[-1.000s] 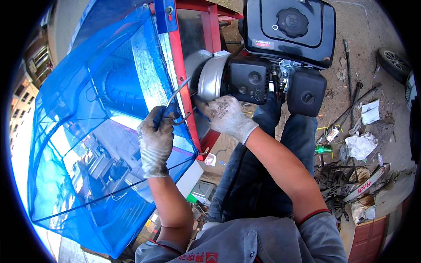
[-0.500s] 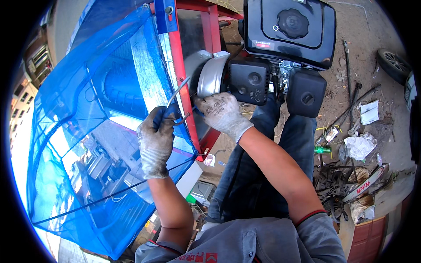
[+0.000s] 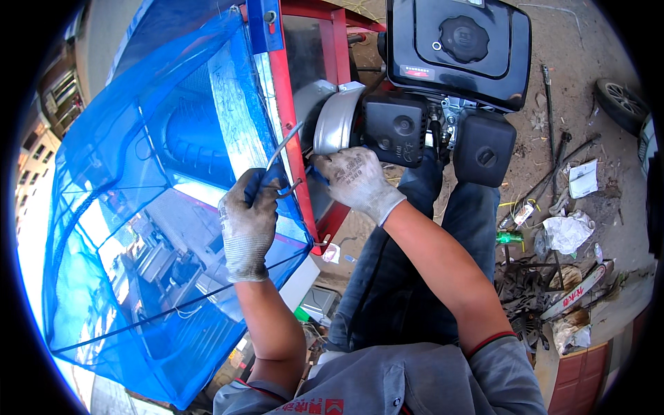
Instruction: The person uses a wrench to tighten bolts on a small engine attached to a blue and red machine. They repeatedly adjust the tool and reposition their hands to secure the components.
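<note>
My left hand, in a dirty grey-white glove with blue fingers, is closed on a thin grey metal rod that slants up towards the red frame. A short brown hooked metal piece juts out beside the same fingers; whether it joins the rod I cannot tell. My right hand, gloved alike, has its fingers curled together at the red metal frame, just below a silver curved metal guard. What those fingertips grip is hidden.
A black engine with a round cap stands beyond my right hand, above my knees. Blue netting fills the left side. On the dirt at right lie a black rod, white plastic, a chainsaw bar and a wheel.
My right hand has shifted slightly right and down at the frame. The left hand keeps its hold on the rod, and the whole view has moved a little.
</note>
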